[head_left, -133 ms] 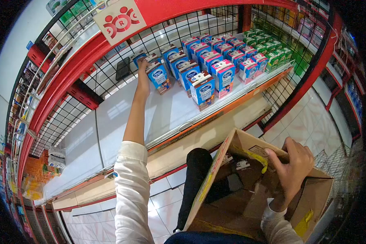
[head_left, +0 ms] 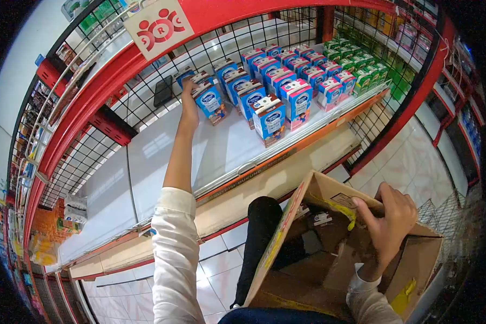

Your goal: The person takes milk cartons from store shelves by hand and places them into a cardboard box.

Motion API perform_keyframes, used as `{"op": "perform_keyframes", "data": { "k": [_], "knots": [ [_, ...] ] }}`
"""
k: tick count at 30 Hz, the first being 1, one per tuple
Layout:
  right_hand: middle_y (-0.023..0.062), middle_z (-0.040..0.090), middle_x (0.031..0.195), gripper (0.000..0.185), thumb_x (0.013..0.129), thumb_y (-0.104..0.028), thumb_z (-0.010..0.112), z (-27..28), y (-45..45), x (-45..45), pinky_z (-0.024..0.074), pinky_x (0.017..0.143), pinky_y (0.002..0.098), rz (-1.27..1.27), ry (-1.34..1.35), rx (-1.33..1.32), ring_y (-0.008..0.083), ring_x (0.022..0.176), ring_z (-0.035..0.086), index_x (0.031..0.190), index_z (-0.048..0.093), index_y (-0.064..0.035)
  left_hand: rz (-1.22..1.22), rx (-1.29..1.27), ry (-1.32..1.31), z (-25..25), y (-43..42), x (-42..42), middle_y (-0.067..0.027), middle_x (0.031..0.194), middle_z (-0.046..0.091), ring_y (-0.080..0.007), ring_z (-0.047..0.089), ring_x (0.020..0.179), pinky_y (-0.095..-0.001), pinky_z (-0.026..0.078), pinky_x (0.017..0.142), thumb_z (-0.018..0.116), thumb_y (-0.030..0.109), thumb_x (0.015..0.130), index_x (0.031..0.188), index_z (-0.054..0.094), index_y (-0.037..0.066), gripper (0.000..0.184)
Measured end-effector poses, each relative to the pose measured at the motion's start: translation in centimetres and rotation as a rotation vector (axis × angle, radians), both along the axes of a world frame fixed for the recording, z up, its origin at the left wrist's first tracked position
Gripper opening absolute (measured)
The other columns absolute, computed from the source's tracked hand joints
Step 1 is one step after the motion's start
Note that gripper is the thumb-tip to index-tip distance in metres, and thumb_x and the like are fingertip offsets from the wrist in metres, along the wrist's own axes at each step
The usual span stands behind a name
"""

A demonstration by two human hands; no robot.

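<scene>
My left hand reaches far onto the white shelf and grips a blue milk carton with a brown top from its left side; most of the fingers are hidden behind it. Another blue carton stands just behind that hand. To its right are rows of blue cartons with brown tops and pink tops. My right hand is closed over the rim of an open cardboard box, thumb inside. A carton shows in the dark inside of the box.
Green cartons fill the shelf's right end. A dark flat object lies near the black wire mesh at the back. Red frame posts and a sign border the shelf. My knee is beside the box, above the tiled floor.
</scene>
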State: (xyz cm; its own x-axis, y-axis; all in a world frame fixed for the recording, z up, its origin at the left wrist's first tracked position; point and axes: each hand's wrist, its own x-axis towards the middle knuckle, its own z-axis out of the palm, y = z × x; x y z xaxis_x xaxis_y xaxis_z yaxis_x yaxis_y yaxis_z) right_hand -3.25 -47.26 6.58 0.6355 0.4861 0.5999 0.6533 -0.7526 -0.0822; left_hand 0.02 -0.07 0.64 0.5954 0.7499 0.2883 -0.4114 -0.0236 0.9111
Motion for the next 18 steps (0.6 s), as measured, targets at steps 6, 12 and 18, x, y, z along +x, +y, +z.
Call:
{"op": "perform_keyframes", "data": {
  "k": [6,12,18],
  "knots": [
    [0.0056,0.044,0.056,0.047,0.068,-0.042,0.075,0.1,-0.1,0.0,0.0315,0.049,0.0364,0.007,0.007,0.006,0.0237,0.050,0.047,0.065,0.044,-0.0067,-0.043,-0.030,-0.010,0.8,-1.0,-0.5,-0.0061,0.101,0.059,-0.0193,0.054,0.098,-0.0306,0.040,0.092,0.045,0.021,0.082,0.106,0.055,0.006,0.030],
    [0.0057,0.044,0.056,0.048,0.067,-0.042,0.075,0.1,0.0,-0.1,0.0314,0.049,0.0363,0.004,-0.003,0.008,0.0238,0.050,0.047,0.064,0.043,-0.0065,-0.024,-0.046,0.030,0.1,0.2,-0.1,-0.0065,0.102,0.059,-0.0199,0.053,0.098,-0.0306,0.038,0.093,0.047,0.021,0.080,0.107,0.055,0.006,0.032],
    [0.0055,0.044,0.056,0.047,0.067,-0.042,0.075,0.1,0.1,-0.2,0.0320,0.050,0.0366,0.001,-0.004,0.010,0.0238,0.050,0.048,0.064,0.044,-0.0069,-0.050,0.014,0.073,0.9,-0.6,-0.5,-0.0036,0.101,0.050,-0.0172,0.046,0.098,-0.0286,0.033,0.092,0.051,0.026,0.080,0.105,0.049,0.009,0.030]
  ]
}}
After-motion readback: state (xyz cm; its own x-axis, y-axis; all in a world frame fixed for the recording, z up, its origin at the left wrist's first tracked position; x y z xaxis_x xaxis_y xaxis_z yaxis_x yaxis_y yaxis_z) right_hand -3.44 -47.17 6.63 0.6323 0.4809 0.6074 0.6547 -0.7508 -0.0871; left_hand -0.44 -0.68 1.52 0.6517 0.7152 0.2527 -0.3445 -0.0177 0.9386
